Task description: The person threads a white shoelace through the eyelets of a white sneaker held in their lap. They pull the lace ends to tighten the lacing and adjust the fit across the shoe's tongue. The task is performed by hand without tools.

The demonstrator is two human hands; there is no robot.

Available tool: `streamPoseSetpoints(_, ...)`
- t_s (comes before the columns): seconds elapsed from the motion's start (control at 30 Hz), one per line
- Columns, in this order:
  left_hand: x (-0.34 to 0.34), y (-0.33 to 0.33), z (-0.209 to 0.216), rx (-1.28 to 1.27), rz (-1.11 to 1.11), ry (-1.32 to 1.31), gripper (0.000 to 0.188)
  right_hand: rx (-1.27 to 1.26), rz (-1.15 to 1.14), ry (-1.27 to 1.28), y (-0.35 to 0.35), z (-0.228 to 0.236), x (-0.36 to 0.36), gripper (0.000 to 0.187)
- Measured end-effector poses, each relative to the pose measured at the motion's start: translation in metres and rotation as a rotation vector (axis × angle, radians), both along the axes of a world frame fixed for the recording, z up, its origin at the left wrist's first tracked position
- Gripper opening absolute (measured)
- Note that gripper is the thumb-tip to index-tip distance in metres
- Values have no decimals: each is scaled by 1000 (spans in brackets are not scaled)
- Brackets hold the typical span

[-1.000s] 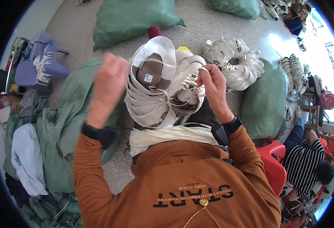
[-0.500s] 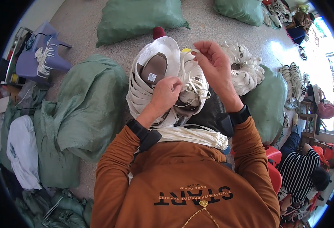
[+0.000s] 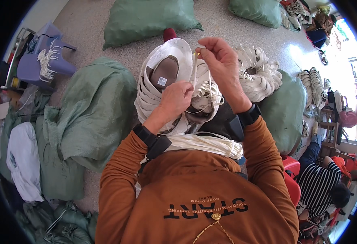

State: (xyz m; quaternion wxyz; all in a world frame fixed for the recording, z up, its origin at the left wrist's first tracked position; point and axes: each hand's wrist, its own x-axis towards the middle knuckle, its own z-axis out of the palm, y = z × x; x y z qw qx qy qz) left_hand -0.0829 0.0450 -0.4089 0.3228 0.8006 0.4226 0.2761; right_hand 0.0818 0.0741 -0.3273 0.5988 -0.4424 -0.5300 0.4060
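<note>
A white sneaker with a brown-grey lining lies in front of me, its pale lace partly threaded. Above its toe my right hand pinches the white shoelace, thumb and forefinger together. The lace stretches down to my left hand, whose fingers are closed near the sneaker's left edge; the grip itself is partly hidden. To the left stands a nested stack of white shoe uppers, the top one with a brown insole. Across my lap lies a bundle of white laces.
Right of the sneaker sits a pile of white shoes beside a green sack. More green sacks lie at left, and another sack ahead. A purple stool holds laces. A person in stripes works at far right.
My right hand has moved left and slightly up, and the lace now runs straighter between my hands. My left hand has barely shifted.
</note>
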Motion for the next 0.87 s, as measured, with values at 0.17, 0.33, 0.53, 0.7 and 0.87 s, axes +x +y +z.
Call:
streamPoseSetpoints(0.17, 7, -10, -3, 199, -60, 172, 10, -7, -41, -129, 0, -21, 5, 18)
streamPoseSetpoints(0.33, 2, -23, 2, 494, -65, 327, 16, 169, -140, -692, -37, -9, 34, 33)
streamPoseSetpoints(0.53, -7, -24, -6, 602, -99, 437, 14, -101, -228, -700, -107, -86, 113, 30)
streamPoseSetpoints(0.7, -2, -18, 25, 480, -144, 397, 19, -209, -286, -722, -152, -108, 129, 32)
streamPoseSetpoints(0.87, -28, -13, 43, 371, -131, 352, 22, -113, -328, -790, -125, -105, 124, 37)
